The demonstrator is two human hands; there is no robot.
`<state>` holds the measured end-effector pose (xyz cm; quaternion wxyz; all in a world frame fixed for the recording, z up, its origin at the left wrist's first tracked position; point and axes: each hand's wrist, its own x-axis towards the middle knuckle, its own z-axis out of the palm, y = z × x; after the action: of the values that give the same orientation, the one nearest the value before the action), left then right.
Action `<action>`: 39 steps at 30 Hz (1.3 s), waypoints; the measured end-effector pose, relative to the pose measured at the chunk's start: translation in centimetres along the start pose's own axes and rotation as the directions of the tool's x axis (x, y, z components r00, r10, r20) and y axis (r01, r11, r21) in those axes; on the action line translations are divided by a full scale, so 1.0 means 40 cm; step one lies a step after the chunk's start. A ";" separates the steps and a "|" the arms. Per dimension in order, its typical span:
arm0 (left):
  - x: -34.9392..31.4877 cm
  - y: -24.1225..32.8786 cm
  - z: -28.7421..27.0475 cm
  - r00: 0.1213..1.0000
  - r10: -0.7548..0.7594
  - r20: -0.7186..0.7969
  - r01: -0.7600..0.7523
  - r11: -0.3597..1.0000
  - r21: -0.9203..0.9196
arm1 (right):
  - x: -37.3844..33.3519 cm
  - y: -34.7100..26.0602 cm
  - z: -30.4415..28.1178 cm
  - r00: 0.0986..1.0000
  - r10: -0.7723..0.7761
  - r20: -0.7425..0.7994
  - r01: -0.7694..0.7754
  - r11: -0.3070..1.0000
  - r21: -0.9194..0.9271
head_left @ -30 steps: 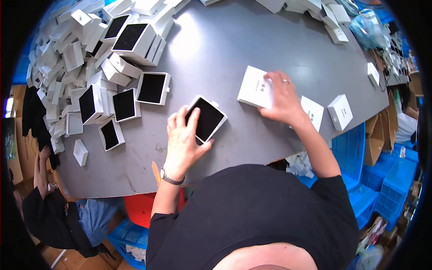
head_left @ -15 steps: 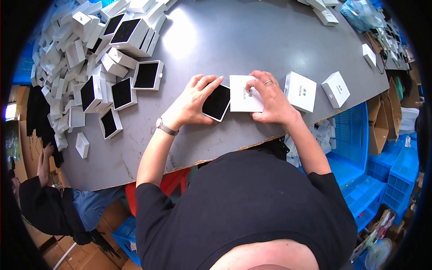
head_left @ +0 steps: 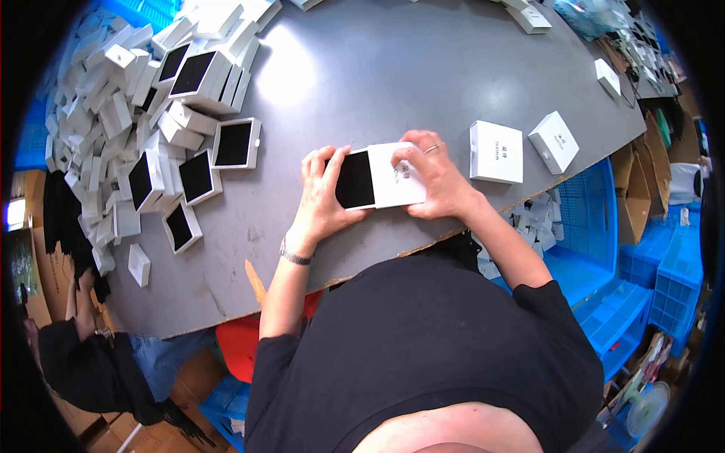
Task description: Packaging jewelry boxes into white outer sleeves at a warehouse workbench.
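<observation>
The left hand [head_left: 322,198] is closed around the left end of the black-lined tray [head_left: 354,181], whose right side meets in line the white sleeve [head_left: 387,190], which the right hand [head_left: 439,180] grips between thumb and fingers, over the grey table [head_left: 370,83].

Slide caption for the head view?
Left hand holding a black-lined tray against a white box sleeve in the right hand.

The left hand [head_left: 323,198] gripped a black-lined white tray [head_left: 355,181] (a watch [head_left: 295,255] circled its wrist), while the right hand [head_left: 440,181] held a printed white sleeve [head_left: 387,177] whose edge hid the tray's right end. To their right, two closed boxes [head_left: 496,152] stood on the grey table [head_left: 362,83]; a heap of white boxes and trays [head_left: 115,117] lay along its left side.
</observation>
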<state>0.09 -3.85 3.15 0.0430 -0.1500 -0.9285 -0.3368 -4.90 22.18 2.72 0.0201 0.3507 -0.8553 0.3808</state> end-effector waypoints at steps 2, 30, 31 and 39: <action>0.011 0.001 0.014 0.999 0.035 -0.010 -0.035 0.999 0.008 | 0.005 0.026 -0.006 0.996 -0.078 0.045 0.078 0.997 0.011; 0.144 0.038 0.196 0.956 -0.153 -0.249 -0.094 0.645 -0.758 | 0.065 0.008 -0.023 0.966 -0.029 0.257 0.103 0.954 -0.280; 0.167 0.038 0.215 0.965 -0.164 -0.205 -0.066 0.603 -0.795 | 0.067 0.021 -0.070 0.958 0.042 0.285 0.068 0.929 -0.365; 0.196 -0.012 0.143 0.964 -0.173 -0.201 0.043 0.849 -0.527 | -0.241 0.195 -0.407 0.641 0.683 -0.350 -0.736 0.418 -0.532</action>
<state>-7.41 1.43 -0.11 0.0942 -0.0613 -0.7983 -0.5917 -6.23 42.28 6.36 0.0081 -0.0876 -0.9946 0.0551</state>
